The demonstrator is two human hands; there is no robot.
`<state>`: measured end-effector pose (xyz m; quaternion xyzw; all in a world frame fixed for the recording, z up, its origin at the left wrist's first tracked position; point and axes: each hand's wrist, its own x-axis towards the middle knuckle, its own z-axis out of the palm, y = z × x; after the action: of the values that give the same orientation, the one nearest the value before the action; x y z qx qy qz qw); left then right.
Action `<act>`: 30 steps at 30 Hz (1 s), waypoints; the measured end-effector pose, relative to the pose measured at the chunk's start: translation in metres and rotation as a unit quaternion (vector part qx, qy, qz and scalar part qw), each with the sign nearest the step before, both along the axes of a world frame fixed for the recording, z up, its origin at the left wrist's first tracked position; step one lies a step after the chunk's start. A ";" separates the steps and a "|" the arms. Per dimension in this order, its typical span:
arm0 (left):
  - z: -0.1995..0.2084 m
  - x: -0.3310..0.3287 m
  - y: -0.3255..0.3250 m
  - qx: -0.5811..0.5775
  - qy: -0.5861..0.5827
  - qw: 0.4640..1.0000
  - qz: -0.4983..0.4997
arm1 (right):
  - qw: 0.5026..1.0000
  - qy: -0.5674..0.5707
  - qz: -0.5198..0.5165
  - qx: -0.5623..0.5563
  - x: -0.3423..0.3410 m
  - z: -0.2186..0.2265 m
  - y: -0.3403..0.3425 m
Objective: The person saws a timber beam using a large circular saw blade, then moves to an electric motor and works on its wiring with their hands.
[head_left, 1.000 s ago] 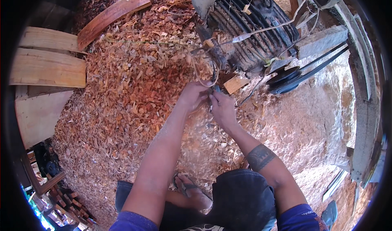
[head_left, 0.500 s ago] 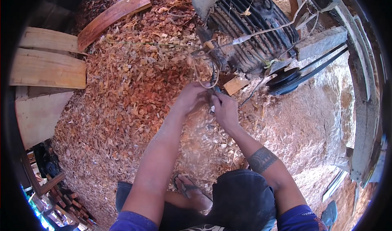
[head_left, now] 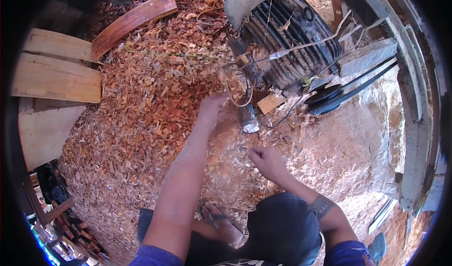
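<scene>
Left hand (head_left: 210, 107) reaches open-fingered, empty, beside the small silvery metal cylinder (head_left: 249, 123) lying on wood shavings (head_left: 132, 124); right hand (head_left: 266, 161) fisted, contents unclear; cylinder probably rigid, light, slick—grab mid-body.

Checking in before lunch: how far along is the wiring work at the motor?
Done: hard to say; a capped wire end hangs below the motor. In hand: the left hand reaches toward the loose wires beside it; the right hand, fisted, is off them over the wood shavings. Left: wires sit loose and unrouted, and shavings lie thick around the motor base.
</scene>
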<state>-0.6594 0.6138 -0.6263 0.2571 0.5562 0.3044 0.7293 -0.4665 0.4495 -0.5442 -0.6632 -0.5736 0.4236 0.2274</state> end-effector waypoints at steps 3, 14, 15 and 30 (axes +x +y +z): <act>0.024 -0.009 -0.003 -0.011 0.014 0.997 0.072 | 0.978 0.031 0.065 -0.196 0.032 0.045 -0.024; 0.251 -0.094 -0.173 -0.039 0.273 0.960 0.056 | 0.929 -0.016 -0.236 -0.286 0.131 0.256 -0.198; 0.289 -0.108 -0.194 -0.067 0.289 0.954 0.048 | 0.920 -0.031 -0.238 -0.308 0.127 0.290 -0.220; 0.542 -0.101 -0.322 0.051 0.476 0.720 -0.502 | 0.824 -0.019 -0.484 -0.295 0.164 0.497 -0.587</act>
<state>-0.7600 0.2913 -0.0845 0.6461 0.6036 -0.2408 0.4003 -0.3025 -0.1372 -0.0470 -0.8991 -0.0307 0.3950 0.1859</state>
